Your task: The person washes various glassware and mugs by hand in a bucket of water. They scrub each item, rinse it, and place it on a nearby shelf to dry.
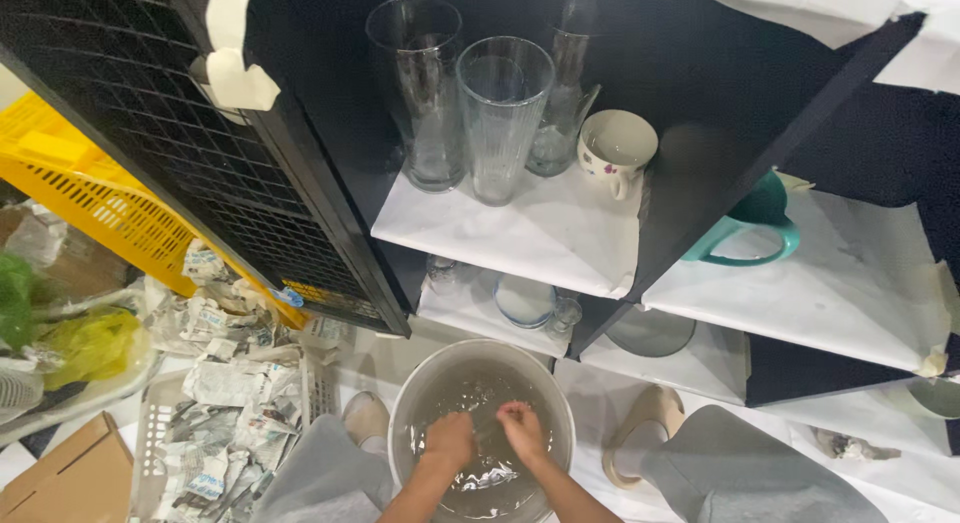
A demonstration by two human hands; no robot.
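Down on the floor: a round metal basin of water sits between the person's knees, right in front of the dark shelf unit.
Left hand: dipped in the basin, fingers curled, but honestly I can't tell if it's got hold of anything under the water.
Right hand: just beside the left, fingers pinched together over the water; what's in them is too blurry to make out.
Upper shelf: three clear tall glasses standing upright, plus a white mug with a little flower print beside them.
Right shelf: a teal pitcher on white paper lining.
Left side: a white basket full of crumpled newspaper, near a yellow crate.
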